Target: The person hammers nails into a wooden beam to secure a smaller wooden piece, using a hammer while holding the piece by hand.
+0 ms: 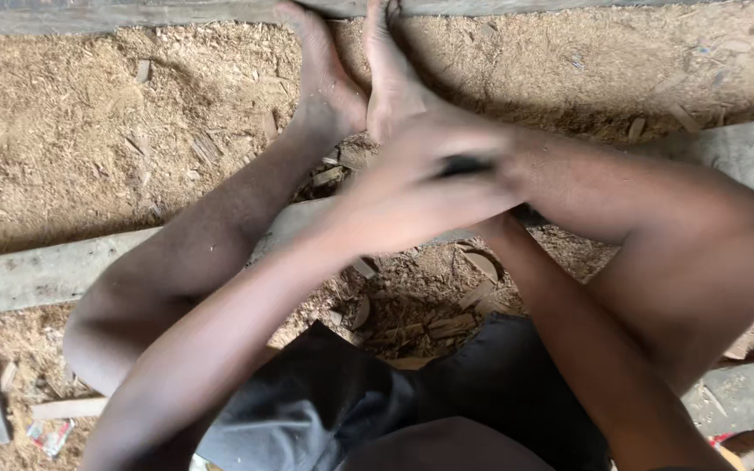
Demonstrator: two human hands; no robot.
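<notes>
I sit on the floor with both legs stretched out, and my bare feet [355, 83] press against a wooden beam [133, 12] at the top. Both hands meet over my shins, blurred by motion. My left hand [399, 196] is wrapped on top. My right hand [495, 179] sits against it on the right and is mostly covered. Between them a short dark object [464, 165] shows, like a tool handle, and both hands are closed around it. What lies under the hands is hidden.
A grey wooden plank [37, 275] runs across under my legs, and another plank [748, 153] lies at the right. Sawdust [63, 131] and several wood chips [451, 327] cover the floor. A scrap of printed wrapper [50, 434] lies at the lower left.
</notes>
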